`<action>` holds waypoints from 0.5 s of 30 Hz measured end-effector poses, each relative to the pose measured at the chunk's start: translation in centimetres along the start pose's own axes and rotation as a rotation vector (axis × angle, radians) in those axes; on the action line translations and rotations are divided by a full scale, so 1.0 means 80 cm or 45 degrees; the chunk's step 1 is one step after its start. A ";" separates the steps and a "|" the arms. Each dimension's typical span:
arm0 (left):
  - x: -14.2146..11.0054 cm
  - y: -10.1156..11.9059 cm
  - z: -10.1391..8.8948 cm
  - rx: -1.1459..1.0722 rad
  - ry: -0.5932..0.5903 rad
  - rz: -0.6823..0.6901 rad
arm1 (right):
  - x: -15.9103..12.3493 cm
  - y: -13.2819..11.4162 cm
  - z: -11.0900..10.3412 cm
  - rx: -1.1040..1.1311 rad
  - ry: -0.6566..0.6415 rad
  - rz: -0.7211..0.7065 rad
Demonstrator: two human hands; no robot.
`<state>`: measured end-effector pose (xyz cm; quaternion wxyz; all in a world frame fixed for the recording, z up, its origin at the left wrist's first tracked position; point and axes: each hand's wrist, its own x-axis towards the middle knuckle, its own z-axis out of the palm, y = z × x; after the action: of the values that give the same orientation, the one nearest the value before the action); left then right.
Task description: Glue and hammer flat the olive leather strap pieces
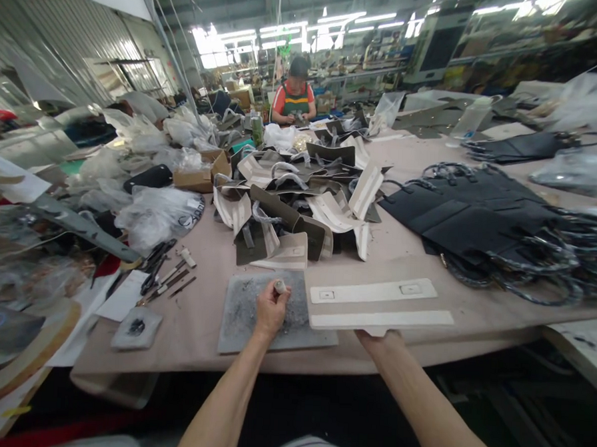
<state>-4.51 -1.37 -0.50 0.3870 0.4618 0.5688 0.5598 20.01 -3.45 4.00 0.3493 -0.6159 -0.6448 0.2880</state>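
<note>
My left hand (272,307) is closed around a short tool with a pale round end (279,286), and the rest of the tool is hidden by my fingers. It is over a worn grey slab (236,323) at the table's front edge. My right hand (379,344) grips the near edge of a flat beige bag panel (369,302) from below, so most of its fingers are out of sight. Two whitish strips run along the panel, and the far strip bears two small rectangular marks. The panel's left end reaches the slab's right side.
Grey-and-beige bag pieces (294,210) are heaped beyond the slab. Black bags (474,213) with wrapped handles lie to the right. Hand tools (168,277) and a small clear packet (136,328) lie left, near a slanting metal post (78,222). A co-worker (295,100) sits across the table.
</note>
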 end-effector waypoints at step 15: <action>-0.003 0.005 0.001 0.120 -0.047 0.062 | 0.002 0.020 0.032 1.325 0.261 0.575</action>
<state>-4.33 -1.63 -0.12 0.3617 0.5035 0.5759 0.5330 18.88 -3.02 1.23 0.5969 -0.5102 -0.2336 0.5734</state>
